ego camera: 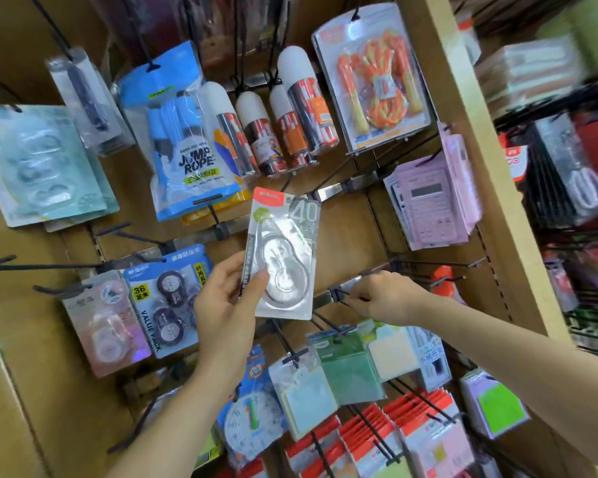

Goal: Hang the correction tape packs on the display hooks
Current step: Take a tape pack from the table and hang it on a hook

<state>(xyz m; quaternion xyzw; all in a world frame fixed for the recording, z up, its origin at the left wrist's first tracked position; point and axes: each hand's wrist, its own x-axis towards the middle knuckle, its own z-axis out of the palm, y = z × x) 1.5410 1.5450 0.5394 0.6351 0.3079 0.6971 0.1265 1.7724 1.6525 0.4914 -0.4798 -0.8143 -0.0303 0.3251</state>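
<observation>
Fingers of left hand (227, 305) curl round correction tape pack (283, 250), thumb on front; I see pack upright, mid-frame. Right hand (384, 298) at pack's 4 o'clock pinches display hook (337, 294). Jump rope bag (183, 139) at pack's 11 o'clock.

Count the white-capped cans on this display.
4 cans, in one row at top centre: one beside the blue jump rope pack, two shorter ones in the middle, and the tallest by the orange jump rope pack. Others may hide behind.

Stationery shop, packaged goods (372, 81) on hooks (128, 234)
</observation>
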